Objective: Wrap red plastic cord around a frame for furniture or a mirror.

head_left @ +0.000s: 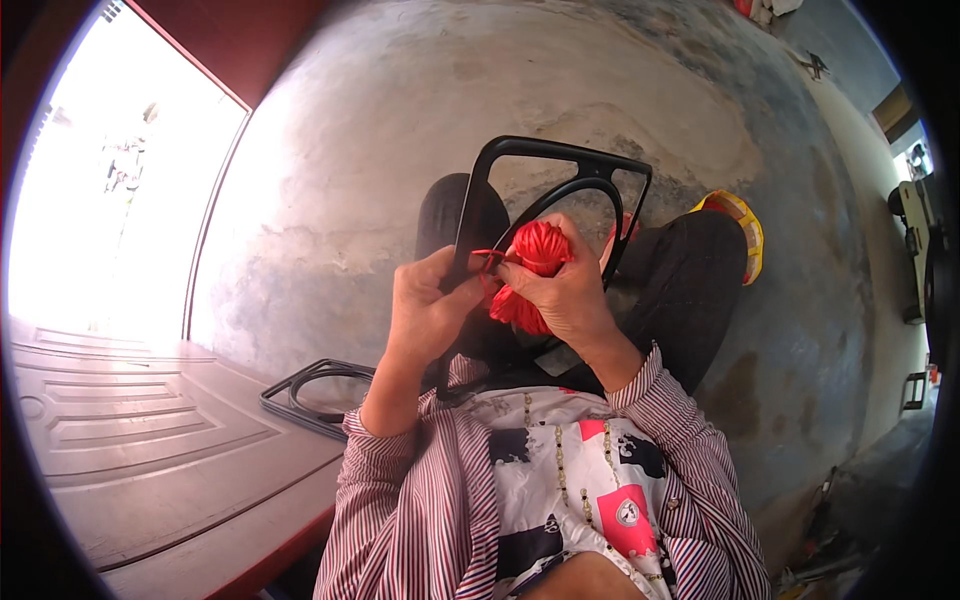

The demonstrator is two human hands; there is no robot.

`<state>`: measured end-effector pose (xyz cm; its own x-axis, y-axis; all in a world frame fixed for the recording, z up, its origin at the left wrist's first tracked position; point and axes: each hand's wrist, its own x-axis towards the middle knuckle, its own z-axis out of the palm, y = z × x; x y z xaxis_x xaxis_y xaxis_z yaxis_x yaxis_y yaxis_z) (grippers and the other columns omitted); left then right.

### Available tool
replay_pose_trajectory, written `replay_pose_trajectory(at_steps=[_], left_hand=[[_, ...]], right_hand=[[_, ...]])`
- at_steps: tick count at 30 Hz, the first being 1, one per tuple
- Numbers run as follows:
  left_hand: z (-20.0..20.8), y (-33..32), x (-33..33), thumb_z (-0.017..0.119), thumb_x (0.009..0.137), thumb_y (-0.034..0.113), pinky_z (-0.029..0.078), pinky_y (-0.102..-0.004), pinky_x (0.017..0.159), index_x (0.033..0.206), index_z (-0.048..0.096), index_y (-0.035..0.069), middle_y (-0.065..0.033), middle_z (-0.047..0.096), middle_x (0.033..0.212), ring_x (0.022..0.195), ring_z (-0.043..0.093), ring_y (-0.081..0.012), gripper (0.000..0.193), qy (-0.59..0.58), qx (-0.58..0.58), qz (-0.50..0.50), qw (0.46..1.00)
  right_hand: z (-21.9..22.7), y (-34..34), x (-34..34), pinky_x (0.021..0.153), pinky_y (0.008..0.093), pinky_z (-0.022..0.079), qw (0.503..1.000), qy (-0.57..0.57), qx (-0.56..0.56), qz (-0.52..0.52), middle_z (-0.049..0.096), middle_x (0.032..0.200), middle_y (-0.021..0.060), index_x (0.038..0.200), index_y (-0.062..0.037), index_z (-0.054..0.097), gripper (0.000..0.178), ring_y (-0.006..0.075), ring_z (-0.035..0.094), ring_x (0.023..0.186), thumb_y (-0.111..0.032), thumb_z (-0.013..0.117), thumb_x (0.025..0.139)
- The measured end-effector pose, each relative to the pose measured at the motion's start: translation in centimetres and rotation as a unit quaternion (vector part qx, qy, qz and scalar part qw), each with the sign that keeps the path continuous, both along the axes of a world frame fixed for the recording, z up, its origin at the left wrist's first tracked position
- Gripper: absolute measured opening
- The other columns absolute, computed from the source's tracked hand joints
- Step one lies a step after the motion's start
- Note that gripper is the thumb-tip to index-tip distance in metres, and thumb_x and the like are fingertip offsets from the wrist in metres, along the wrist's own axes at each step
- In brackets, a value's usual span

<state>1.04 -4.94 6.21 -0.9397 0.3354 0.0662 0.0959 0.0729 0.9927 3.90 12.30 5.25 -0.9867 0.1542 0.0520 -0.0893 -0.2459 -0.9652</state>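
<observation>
A black frame with a curved inner bar stands tilted over my lap. My left hand is closed round its left side bar, the thumb close to a thin red strand that loops at the bar. In my right hand is a bundle of shiny red cord, pinched in at its middle; thumb and fingertips meet near the bar. Part of the bundle hangs below my right hand. My fingers partly hide where the strand meets the bar.
Another black frame lies to my left, beside a panelled door. A bright doorway opens at the far left. Near my right leg is a yellow-edged shoe. Grey concrete floor stretches ahead. Dark items lie along the right wall.
</observation>
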Motion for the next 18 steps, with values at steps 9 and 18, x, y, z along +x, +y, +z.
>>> replay_pose_trajectory(at_steps=[9,18], left_hand=[[-0.1,-1.4,-0.6,0.066,0.083,0.002,0.054,-0.0277,0.065,0.096,0.067,-0.005,-0.0091,0.069,0.080,0.070,0.066,-0.0144,0.015,-0.070,0.056,0.022,0.996],[-0.4,-3.2,-1.0,0.068,0.083,0.006,0.056,-0.0304,0.064,0.097,0.065,-0.004,-0.0146,0.070,0.080,0.067,0.068,-0.0208,0.017,-0.126,0.141,0.043,0.981]], right_hand=[[2.8,2.1,1.7,0.069,0.0368,0.050,0.913,0.225,0.320,0.116,0.067,0.083,0.0086,0.096,-0.0084,0.058,0.036,0.0287,0.067,0.077,-0.005,0.079,0.067],[4.9,8.7,3.9,0.068,0.0399,0.049,0.837,0.241,-0.294,0.392,0.064,0.073,0.0118,0.105,-0.0035,0.046,0.037,0.0274,0.066,0.068,-0.006,0.072,0.079]])
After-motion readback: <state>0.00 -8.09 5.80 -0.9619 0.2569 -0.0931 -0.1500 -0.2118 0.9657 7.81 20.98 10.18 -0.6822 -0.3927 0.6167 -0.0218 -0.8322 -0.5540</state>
